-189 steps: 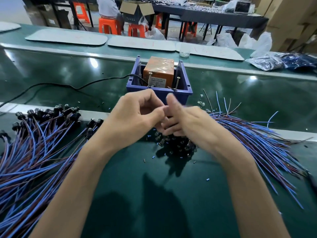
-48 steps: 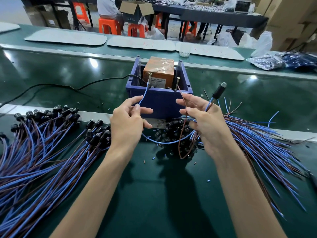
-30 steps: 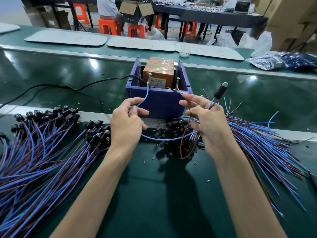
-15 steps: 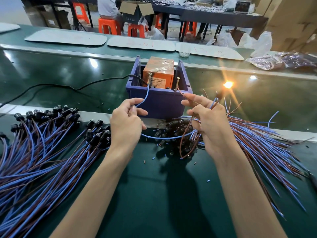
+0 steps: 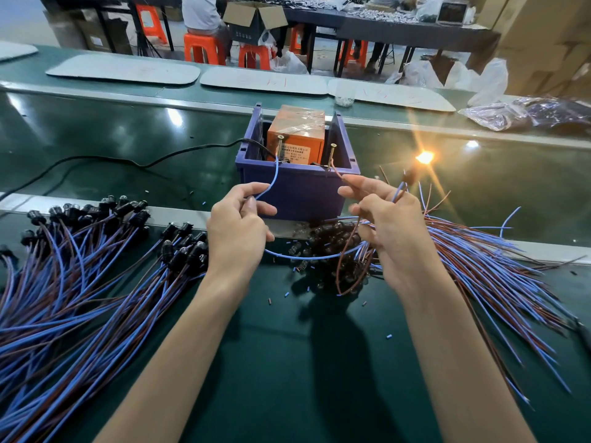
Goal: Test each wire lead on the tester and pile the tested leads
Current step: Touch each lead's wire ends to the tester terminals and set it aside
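Pinching blue wire (image 5: 275,174) in left hand (image 5: 238,228) fingers and brown wire (image 5: 335,169) in right hand (image 5: 391,225) fingers onto the tester (image 5: 295,132), the person lights this lead's bulb (image 5: 423,158); left pile (image 5: 80,276) looks tested, right pile (image 5: 486,254) untested.

Left hand (image 5: 238,231) is pinching the blue wire (image 5: 273,177), holding its tip against the left screw (image 5: 280,145) of the orange tester (image 5: 295,126). Right hand (image 5: 390,225) is pinching the brown wire (image 5: 335,169) up by the right screw (image 5: 332,155). The bulb (image 5: 424,157) is glowing bright just beyond the right hand. The left pile (image 5: 80,282) and right pile (image 5: 479,260) of leads are lying either side.
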Demonstrator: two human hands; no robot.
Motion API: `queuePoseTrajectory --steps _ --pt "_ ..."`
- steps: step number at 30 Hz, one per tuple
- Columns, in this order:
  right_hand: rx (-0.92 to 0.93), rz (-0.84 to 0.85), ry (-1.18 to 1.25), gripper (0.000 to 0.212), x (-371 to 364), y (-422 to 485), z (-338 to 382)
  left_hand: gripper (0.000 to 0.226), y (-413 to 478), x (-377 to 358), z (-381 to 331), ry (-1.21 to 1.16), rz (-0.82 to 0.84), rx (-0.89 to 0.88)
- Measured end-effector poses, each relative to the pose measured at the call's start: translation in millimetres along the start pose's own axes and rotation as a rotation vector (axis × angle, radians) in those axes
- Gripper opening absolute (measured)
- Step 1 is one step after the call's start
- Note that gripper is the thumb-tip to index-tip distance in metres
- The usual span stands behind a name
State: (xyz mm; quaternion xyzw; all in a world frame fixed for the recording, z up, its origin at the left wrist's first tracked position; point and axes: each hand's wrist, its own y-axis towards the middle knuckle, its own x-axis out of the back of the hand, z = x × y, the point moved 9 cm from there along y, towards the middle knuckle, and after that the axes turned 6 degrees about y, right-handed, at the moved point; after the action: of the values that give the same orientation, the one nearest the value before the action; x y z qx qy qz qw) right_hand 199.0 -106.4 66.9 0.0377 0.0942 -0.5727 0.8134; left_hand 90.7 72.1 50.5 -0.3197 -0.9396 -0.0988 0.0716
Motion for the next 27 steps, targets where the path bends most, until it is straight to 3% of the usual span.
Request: queuePoseTrajectory --steps 7,10,11,14,18,19,22,27 --pt "-0.011 0.004 -0.029 0.039 -0.8 -1.1 0.4 0.039 0.9 -0.7 0.9 0.014 0.007 -0.001" --pt "-0.032 0.014 -0.089 0.026 -1.2 -4.2 3.2 0.038 1.9 -2.4 2.9 0.021 0.04 0.014" --pt "-0.051 0.033 -0.1 0.024 -3.0 -5.3 4.1 0.037 2.0 -4.6 4.2 0.039 0.069 0.024" --pt "-0.099 0.066 -0.19 0.045 -5.5 -4.4 6.2 0.035 1.6 -16.9 10.0 0.13 0.247 0.059" --pt "-0.007 -0.017 -0.431 0.06 8.3 0.4 18.4 0.018 -1.8 -26.5 20.0 0.402 0.471 0.043" --pt "-0.008 -0.027 -0.412 0.06 11.5 0.2 19.5 0.013 -0.5 -23.4 21.2 0.501 0.464 0.026" --pt "0.031 -0.104 -0.33 0.055 23.1 -1.7 26.4 0.027 6.3 -7.6 20.0 0.703 0.329 0.001" --pt "0.221 -0.305 -0.117 0.04 41.0 -9.1 46.9 0.018 20.0 26.7 10.5 0.751 0.095 -0.033"
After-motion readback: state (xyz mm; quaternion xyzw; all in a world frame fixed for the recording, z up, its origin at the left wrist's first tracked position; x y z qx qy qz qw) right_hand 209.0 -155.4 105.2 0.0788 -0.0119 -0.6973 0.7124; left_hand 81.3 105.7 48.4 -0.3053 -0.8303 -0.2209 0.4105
